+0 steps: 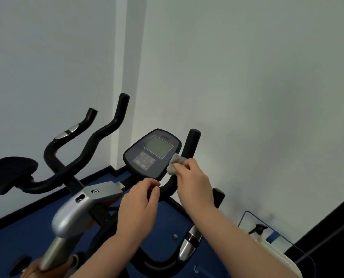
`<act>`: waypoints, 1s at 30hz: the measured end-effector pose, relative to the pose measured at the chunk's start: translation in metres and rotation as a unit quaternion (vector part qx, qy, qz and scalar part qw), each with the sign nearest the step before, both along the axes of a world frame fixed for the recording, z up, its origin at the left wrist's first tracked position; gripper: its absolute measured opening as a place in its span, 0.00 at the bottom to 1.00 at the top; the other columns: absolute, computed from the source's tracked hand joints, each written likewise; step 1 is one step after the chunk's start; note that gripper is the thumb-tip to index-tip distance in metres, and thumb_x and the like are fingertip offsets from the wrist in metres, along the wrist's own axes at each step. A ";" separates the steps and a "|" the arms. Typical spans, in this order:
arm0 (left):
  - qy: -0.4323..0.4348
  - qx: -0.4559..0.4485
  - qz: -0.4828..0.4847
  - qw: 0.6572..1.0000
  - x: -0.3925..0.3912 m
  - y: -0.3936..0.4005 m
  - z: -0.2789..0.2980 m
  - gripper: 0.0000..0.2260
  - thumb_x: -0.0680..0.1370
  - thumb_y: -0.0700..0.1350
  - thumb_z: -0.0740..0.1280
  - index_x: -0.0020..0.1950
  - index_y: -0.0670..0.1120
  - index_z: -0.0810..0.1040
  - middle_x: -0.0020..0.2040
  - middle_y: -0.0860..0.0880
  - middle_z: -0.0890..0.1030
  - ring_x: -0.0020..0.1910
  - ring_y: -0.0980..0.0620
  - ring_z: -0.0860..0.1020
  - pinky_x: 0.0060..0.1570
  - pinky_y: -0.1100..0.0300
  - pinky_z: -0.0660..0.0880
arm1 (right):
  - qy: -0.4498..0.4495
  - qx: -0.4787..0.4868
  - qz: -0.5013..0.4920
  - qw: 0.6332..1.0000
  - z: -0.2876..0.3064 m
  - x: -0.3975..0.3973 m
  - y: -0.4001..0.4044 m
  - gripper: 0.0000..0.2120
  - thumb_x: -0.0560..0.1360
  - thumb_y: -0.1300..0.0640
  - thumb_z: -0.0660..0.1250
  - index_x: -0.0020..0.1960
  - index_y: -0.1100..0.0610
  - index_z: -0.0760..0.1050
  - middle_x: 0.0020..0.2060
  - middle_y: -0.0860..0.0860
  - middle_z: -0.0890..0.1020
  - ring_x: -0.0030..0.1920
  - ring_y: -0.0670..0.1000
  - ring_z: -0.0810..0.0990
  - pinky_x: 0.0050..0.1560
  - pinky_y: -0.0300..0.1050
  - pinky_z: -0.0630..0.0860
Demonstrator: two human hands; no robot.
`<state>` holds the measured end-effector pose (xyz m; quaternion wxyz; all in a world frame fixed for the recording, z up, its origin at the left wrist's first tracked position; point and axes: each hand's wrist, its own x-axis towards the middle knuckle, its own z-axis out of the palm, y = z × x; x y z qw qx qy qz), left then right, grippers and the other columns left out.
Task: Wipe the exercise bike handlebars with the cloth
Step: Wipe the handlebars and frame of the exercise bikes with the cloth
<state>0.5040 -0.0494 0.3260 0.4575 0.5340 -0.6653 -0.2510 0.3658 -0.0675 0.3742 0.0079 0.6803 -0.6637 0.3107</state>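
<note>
The exercise bike's black handlebars (99, 137) curve up on both sides of a dark console (153, 152) with a grey screen. My right hand (193, 182) grips a small grey cloth (174, 164) and holds it against the right upright bar (191, 143), just beside the console's right edge. My left hand (141, 205) sits lower and to the left, its fingers curled round the black bar below the console. Silver pulse sensors show on the left bar (70, 131) and the lower right bar (190, 243).
A black arm pad (12, 173) sticks out at the far left. The silver stem (77, 213) runs down toward me. A spray bottle (257, 230) stands on a glass-topped table at lower right. White walls meet in a corner behind the bike; the floor is blue.
</note>
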 end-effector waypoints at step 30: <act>-0.064 -0.034 0.004 0.997 -0.003 0.001 -0.004 0.08 0.78 0.51 0.59 0.54 0.55 0.76 0.43 0.61 0.76 0.44 0.60 0.75 0.49 0.54 0.72 | -0.273 -0.148 -0.127 0.942 0.027 -0.005 -0.025 0.13 0.80 0.56 0.60 0.60 0.53 0.79 0.32 0.47 0.80 0.33 0.41 0.75 0.33 0.30 0.69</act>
